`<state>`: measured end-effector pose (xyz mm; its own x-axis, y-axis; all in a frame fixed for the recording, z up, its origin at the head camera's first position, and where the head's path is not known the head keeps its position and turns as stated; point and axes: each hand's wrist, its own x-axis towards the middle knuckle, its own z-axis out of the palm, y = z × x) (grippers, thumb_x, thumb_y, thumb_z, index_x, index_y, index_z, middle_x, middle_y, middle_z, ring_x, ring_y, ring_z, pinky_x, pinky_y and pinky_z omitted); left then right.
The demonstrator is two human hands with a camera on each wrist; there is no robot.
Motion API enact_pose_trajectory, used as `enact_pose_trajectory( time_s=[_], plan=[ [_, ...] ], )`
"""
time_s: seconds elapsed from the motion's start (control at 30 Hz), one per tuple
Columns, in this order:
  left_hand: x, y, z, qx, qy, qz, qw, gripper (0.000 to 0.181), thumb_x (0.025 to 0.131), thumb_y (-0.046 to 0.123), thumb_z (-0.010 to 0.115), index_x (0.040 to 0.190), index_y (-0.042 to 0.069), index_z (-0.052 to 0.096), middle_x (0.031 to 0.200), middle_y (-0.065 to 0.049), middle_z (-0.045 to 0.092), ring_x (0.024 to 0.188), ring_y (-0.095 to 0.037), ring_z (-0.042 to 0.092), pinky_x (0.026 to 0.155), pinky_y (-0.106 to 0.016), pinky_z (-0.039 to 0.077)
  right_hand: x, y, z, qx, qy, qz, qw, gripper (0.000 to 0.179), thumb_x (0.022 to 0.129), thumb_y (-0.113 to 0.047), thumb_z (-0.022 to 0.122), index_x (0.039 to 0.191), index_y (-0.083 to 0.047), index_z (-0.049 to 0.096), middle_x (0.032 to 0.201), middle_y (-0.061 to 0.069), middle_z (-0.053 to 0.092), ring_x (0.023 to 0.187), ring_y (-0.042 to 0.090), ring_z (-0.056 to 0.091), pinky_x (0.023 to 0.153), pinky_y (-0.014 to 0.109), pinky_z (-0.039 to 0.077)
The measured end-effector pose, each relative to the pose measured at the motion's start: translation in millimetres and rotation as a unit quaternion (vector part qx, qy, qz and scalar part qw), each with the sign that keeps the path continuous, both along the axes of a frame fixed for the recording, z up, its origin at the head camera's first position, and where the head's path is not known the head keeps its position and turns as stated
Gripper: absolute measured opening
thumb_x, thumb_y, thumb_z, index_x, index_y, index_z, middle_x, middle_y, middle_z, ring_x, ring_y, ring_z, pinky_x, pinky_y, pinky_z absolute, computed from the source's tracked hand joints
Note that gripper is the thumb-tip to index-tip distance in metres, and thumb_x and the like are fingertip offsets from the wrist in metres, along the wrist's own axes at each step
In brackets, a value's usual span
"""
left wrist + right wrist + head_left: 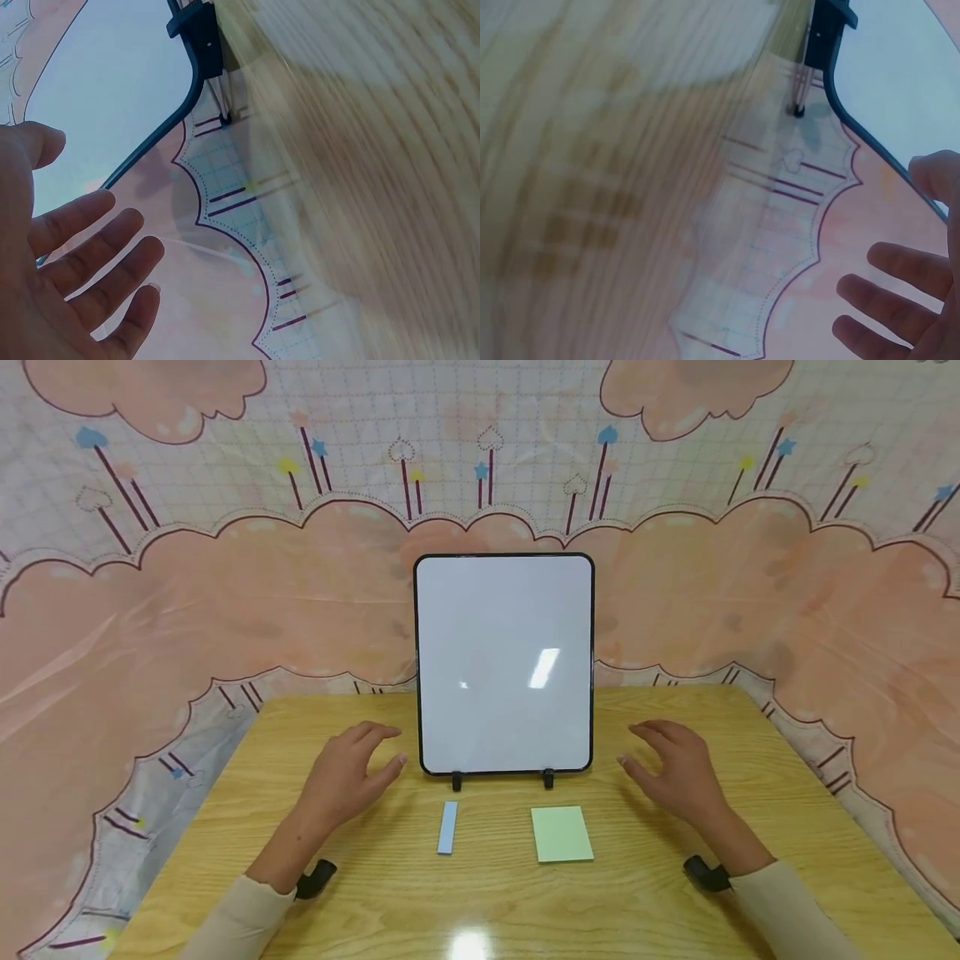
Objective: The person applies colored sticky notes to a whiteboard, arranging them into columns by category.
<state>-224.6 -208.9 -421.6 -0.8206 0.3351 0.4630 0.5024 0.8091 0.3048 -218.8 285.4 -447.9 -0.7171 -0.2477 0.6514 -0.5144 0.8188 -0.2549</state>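
A whiteboard (504, 664) with a thin black frame stands upright in the middle of the table on small black feet. My left hand (348, 777) hovers to its left, fingers relaxed and holding nothing. On the other side my right hand (678, 772) is raised over the table, also empty, with its thumb apart from the fingers. Between the hands, in front of the board, lie a narrow pale blue strip (447, 827) and a square light green sticky note pad (562, 834). Both wrist views show loosely spread fingers apart from the board's edge.
The wooden table (495, 910) reaches back to a patterned cloth backdrop (300, 610) behind the board and along both sides. Black feet (457, 781) jut forward beneath the board's lower edge. A black band part (316, 879) sits at the left wrist.
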Motion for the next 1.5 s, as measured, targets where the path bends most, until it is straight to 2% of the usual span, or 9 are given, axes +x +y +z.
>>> enact_pose_trajectory(
  time_s=[0.5,0.73,0.9,1.23,1.5],
  plan=[
    [4.3,16.7,-5.0,0.004,0.001,-0.036,0.9994,0.04,0.1,0.035,0.075,0.13,0.009,0.073,0.124,-0.009,0.072,0.108,-0.034,0.071,0.093,-0.054,0.058,2.8,-11.1,-3.2,0.0,-0.001,0.02,0.9998,0.044,0.086,-0.02,0.086,0.121,0.004,0.075,0.116,0.021,0.074,0.109,0.044,0.068,0.094,0.063,0.052],
    [0.0,22.7,-3.7,-0.002,-0.007,-0.045,0.9989,0.039,0.1,0.038,0.075,0.129,0.011,0.074,0.124,-0.007,0.072,0.106,-0.03,0.072,0.093,-0.052,0.058,5.9,-20.8,0.4,0.0,-0.024,0.016,0.9996,0.043,0.087,-0.019,0.085,0.122,0.004,0.075,0.118,0.021,0.073,0.111,0.044,0.067,0.095,0.064,0.052],
    [-2.6,27.3,-1.8,-0.001,-0.009,-0.059,0.9982,0.038,0.1,0.036,0.075,0.128,0.011,0.074,0.12,-0.007,0.072,0.103,-0.029,0.072,0.09,-0.05,0.059,6.3,-25.9,1.8,-0.004,-0.025,0.019,0.9995,0.044,0.086,-0.019,0.086,0.121,0.004,0.075,0.117,0.021,0.073,0.11,0.044,0.067,0.093,0.063,0.052],
    [0.9,40.2,-2.3,-0.001,-0.022,-0.087,0.9959,0.037,0.1,0.035,0.074,0.126,0.009,0.074,0.117,-0.008,0.073,0.098,-0.03,0.073,0.087,-0.049,0.059,4.9,-28.2,-1.1,0.001,-0.026,0.029,0.9992,0.045,0.086,-0.021,0.086,0.122,0.002,0.075,0.119,0.019,0.073,0.111,0.042,0.068,0.093,0.062,0.053],
    [7.3,49.1,-3.5,-0.005,-0.029,-0.083,0.9961,0.036,0.1,0.034,0.075,0.126,0.01,0.075,0.12,-0.005,0.073,0.102,-0.028,0.073,0.093,-0.051,0.058,7.1,-30.8,-3.3,0.007,-0.02,0.044,0.9988,0.045,0.086,-0.022,0.087,0.122,0.002,0.076,0.118,0.019,0.073,0.11,0.042,0.068,0.092,0.061,0.055]
  ],
)
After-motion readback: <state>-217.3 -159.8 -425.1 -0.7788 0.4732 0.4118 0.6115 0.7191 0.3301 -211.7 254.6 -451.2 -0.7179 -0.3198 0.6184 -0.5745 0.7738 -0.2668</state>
